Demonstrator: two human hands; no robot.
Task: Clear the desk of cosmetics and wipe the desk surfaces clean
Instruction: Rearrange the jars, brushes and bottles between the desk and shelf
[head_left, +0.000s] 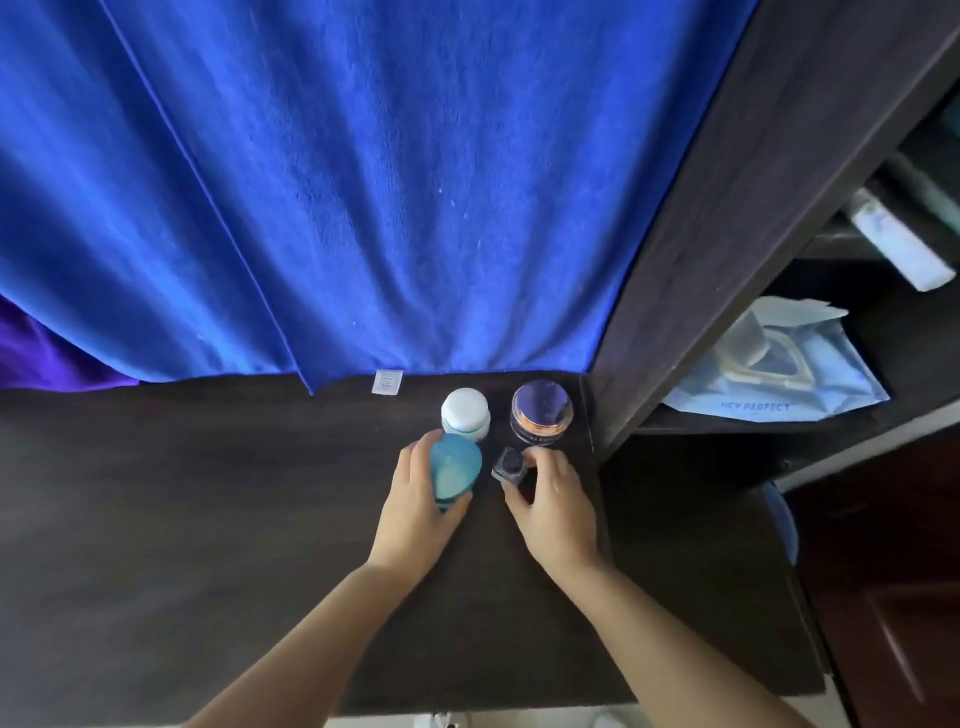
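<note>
At the frame's centre, the left hand (415, 488) has its grip closed around the upright blue bottle (454, 470), and the right hand (553, 496) pinches the small dark jar (509, 465) just beside it on the tabletop (208, 493). The white jar (466, 413) and purple-lidded jar (542, 408) stand just above, the white one nearer the left hand.

Two bare forearms, sleeveless, no rings or watch

A large blue towel (363, 197) hangs behind the dark wood-grain desk (182, 519), its lower edge resting on the desktop. A purple cloth (47, 358) shows at far left. A dark shelving unit (727, 234) stands at right; 1 shelf holds a pale blue packet (810, 384).
</note>
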